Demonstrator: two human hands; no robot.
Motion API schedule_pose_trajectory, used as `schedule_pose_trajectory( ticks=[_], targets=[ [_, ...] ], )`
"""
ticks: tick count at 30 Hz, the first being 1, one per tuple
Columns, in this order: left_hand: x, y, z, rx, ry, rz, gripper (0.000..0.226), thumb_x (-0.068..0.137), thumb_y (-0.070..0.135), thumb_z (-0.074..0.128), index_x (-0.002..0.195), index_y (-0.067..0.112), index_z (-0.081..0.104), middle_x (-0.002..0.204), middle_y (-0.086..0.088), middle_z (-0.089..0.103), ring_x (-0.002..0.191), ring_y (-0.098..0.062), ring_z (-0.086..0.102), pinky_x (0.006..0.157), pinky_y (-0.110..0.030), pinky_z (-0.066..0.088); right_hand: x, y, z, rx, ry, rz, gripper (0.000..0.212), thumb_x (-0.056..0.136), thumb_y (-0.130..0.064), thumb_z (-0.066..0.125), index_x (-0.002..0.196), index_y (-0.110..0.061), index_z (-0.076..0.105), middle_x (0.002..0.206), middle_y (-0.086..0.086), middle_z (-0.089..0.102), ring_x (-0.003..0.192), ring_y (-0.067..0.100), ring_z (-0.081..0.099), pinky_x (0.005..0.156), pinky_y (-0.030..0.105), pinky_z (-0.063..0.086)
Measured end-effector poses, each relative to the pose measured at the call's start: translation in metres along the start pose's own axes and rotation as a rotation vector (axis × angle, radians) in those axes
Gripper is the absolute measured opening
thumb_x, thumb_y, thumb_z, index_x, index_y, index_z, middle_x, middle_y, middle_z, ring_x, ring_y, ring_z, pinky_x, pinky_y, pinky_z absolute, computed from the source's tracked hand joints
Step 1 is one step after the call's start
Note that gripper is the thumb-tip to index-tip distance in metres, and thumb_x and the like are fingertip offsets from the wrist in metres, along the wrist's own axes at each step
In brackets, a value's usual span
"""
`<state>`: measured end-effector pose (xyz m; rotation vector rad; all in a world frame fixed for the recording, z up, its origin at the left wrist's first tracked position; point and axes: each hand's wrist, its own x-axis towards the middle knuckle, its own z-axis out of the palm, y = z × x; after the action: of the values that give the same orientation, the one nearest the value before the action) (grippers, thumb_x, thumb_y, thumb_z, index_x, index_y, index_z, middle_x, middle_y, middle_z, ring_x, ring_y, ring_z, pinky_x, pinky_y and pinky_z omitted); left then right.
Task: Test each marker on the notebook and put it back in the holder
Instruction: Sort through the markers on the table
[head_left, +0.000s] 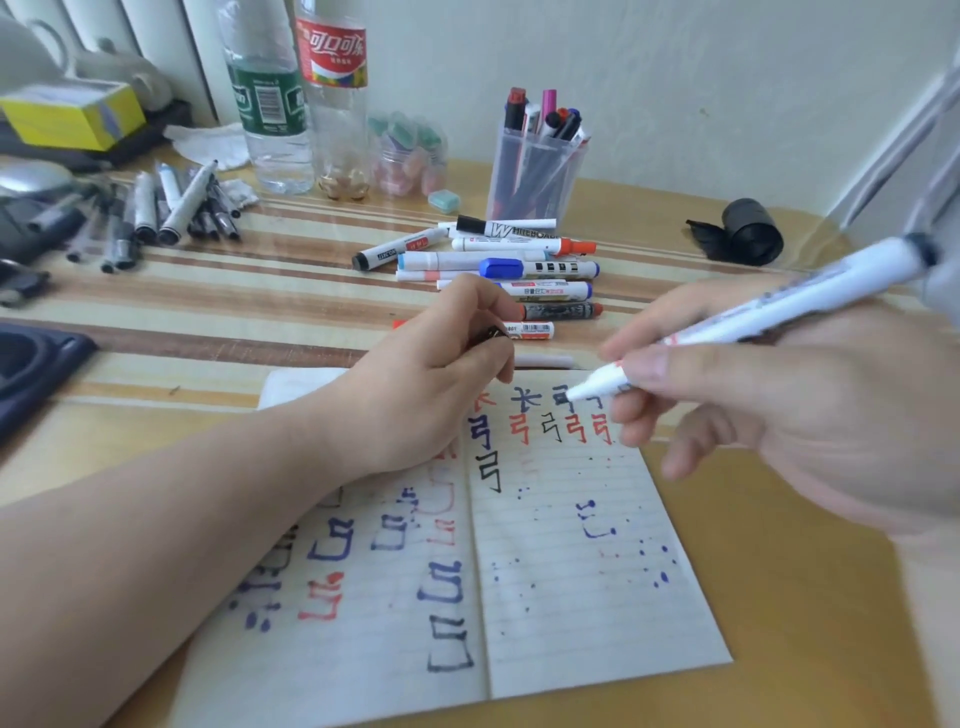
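Note:
An open lined notebook (571, 597) lies in front of me, covered with blue, red and black test strokes. My right hand (769, 415) grips a white marker (779, 312), its tip down on the top of the right page. My left hand (431, 374) rests on the notebook's upper left page with fingers curled around a small dark object, seemingly the marker's cap. A clear plastic holder (535, 171) with several markers stands at the back. A heap of loose whiteboard markers (498, 270) lies between holder and notebook.
Two plastic bottles (301, 98) stand at the back left. Several dark pens (171, 208) lie in a pile at left. A black roll (748, 231) sits at right, a yellow box (72, 114) at far left, a dark tray (31, 374) at the left edge.

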<state>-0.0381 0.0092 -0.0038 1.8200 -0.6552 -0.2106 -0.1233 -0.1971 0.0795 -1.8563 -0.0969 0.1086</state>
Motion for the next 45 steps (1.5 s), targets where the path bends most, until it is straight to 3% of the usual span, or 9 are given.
schedule_pose_trajectory(
  ticks=[6, 9, 13, 19, 23, 28, 32, 36, 45],
  targets=[
    [0.000, 0.004, 0.003, 0.007, 0.006, 0.055, 0.015, 0.107, 0.019, 0.045, 0.118, 0.029, 0.045, 0.096, 0.007, 0.068, 0.068, -0.028, 0.071, 0.054, -0.026, 0.047, 0.002, 0.009, 0.015, -0.118, 0.099, -0.013, 0.008, 0.066, -0.011, 0.068, 0.067, -0.005, 0.062, 0.049, 0.016, 0.054, 0.043, 0.026, 0.053, 0.045, 0.033, 0.048],
    [0.000, 0.004, 0.004, -0.021, 0.005, 0.067, 0.016, 0.107, 0.019, 0.047, 0.119, 0.029, 0.046, 0.097, 0.004, 0.069, 0.069, -0.028, 0.073, 0.064, -0.031, 0.049, 0.018, 0.033, 0.024, 0.032, 0.066, 0.105, 0.008, 0.070, -0.009, 0.063, 0.070, -0.001, 0.062, 0.056, 0.018, 0.054, 0.051, 0.028, 0.055, 0.047, 0.034, 0.051],
    [0.002, 0.003, 0.004, -0.046, 0.016, 0.051, 0.018, 0.105, 0.017, 0.049, 0.121, 0.025, 0.046, 0.097, 0.002, 0.069, 0.071, -0.027, 0.074, 0.054, -0.021, 0.048, 0.026, 0.051, 0.024, 0.091, -0.031, 0.151, 0.011, 0.075, -0.008, 0.063, 0.076, 0.002, 0.065, 0.066, 0.022, 0.062, 0.061, 0.033, 0.065, 0.055, 0.038, 0.057],
    [0.008, 0.005, 0.003, -0.069, 0.040, 0.049, 0.019, 0.105, 0.013, 0.050, 0.123, 0.021, 0.047, 0.092, -0.001, 0.070, 0.068, -0.031, 0.073, 0.058, -0.043, 0.053, 0.020, 0.051, 0.021, -0.033, -0.060, 0.063, 0.018, 0.075, -0.014, 0.073, 0.083, 0.000, 0.066, 0.071, 0.018, 0.072, 0.067, 0.032, 0.074, 0.061, 0.044, 0.062],
    [0.007, 0.005, 0.004, -0.066, 0.031, 0.060, 0.019, 0.104, 0.016, 0.053, 0.122, 0.023, 0.047, 0.091, -0.002, 0.069, 0.069, -0.030, 0.074, 0.054, -0.053, 0.053, 0.019, 0.051, 0.022, -0.059, -0.044, 0.071, 0.014, 0.078, -0.007, 0.080, 0.077, -0.004, 0.066, 0.067, 0.017, 0.071, 0.061, 0.033, 0.073, 0.055, 0.041, 0.060],
    [0.008, 0.001, 0.004, -0.071, 0.027, 0.070, 0.021, 0.100, 0.019, 0.053, 0.119, 0.024, 0.048, 0.089, -0.001, 0.070, 0.068, -0.030, 0.074, 0.055, -0.036, 0.052, 0.022, 0.053, 0.022, -0.096, 0.003, 0.113, 0.014, 0.077, -0.009, 0.077, 0.070, -0.006, 0.066, 0.062, 0.017, 0.066, 0.053, 0.032, 0.068, 0.050, 0.038, 0.056],
    [0.008, -0.001, 0.004, -0.068, 0.029, 0.072, 0.020, 0.103, 0.012, 0.054, 0.119, 0.022, 0.049, 0.088, -0.001, 0.070, 0.067, -0.029, 0.074, 0.056, -0.033, 0.051, 0.022, 0.054, 0.022, -0.110, 0.014, 0.109, 0.016, 0.082, -0.005, 0.077, 0.072, -0.003, 0.064, 0.057, 0.013, 0.064, 0.049, 0.030, 0.064, 0.048, 0.036, 0.053],
    [0.008, -0.001, 0.005, -0.059, 0.037, 0.077, 0.022, 0.096, 0.021, 0.058, 0.115, 0.028, 0.050, 0.089, 0.001, 0.070, 0.067, -0.028, 0.074, 0.054, -0.040, 0.053, 0.024, 0.056, 0.020, -0.139, 0.015, 0.105, 0.017, 0.079, -0.013, 0.079, 0.070, -0.008, 0.065, 0.058, 0.011, 0.064, 0.046, 0.028, 0.061, 0.045, 0.032, 0.048],
    [0.009, -0.003, 0.005, -0.026, 0.035, 0.091, 0.020, 0.097, 0.017, 0.064, 0.113, 0.025, 0.054, 0.090, 0.002, 0.071, 0.067, -0.026, 0.075, 0.059, -0.023, 0.050, 0.024, 0.061, 0.015, -0.096, -0.007, 0.079, 0.015, 0.072, -0.018, 0.074, 0.072, -0.006, 0.064, 0.059, 0.013, 0.065, 0.050, 0.027, 0.063, 0.046, 0.034, 0.051]
  ],
)
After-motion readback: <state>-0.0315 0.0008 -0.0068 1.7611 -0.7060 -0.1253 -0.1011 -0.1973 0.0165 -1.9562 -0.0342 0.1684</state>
